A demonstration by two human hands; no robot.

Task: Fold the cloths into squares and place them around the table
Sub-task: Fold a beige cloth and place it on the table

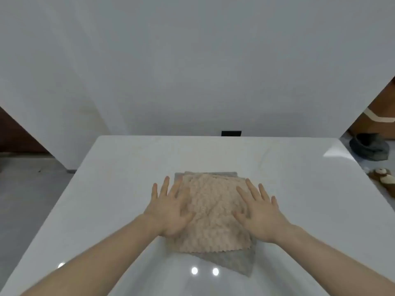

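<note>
Cloths lie stacked near the middle of the glossy white table (pixel 299 189), closer to its near edge: a fluffy peach-beige cloth with a zigzag hem (pixel 213 214) sits on a grey textured cloth (pixel 239 261) that peeks out at the far edge and the near right corner. The left hand (pixel 171 212) and the right hand (pixel 260 216) both rest flat on the peach cloth's left and right sides, fingers straight and spread, grasping nothing. Off the table's right edge, a dark grey bundle (pixel 369 148) and a brown-and-white plush toy (pixel 382 178) lie on the floor.

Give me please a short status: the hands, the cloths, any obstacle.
Left hand and right hand open, flat on the beige cloth. It lies on the grey cloth, stacked mid-table. Nothing blocks.
</note>
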